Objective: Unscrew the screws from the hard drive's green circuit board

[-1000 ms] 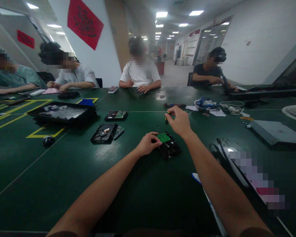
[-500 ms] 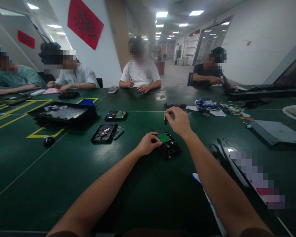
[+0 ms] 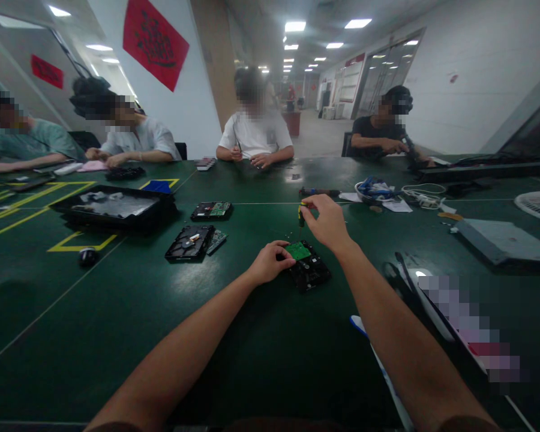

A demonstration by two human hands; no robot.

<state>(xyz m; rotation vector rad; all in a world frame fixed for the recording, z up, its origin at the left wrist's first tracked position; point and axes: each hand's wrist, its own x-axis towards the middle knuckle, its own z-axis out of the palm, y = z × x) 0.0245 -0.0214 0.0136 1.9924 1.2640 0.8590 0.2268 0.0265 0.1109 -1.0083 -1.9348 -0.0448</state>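
A black hard drive with a green circuit board on top lies on the dark green table in front of me. My left hand grips its left edge with curled fingers. My right hand hovers just above and behind the drive, pinching the top of a small yellow-and-black screwdriver that points down at the board.
Two other opened drives lie to the left, beside a black tray. Cables and tools sit beyond my right hand; a grey panel lies right. Several people sit along the far side.
My right hand has risen slightly with the screwdriver and turned it a little. The left hand and the drive have stayed put.
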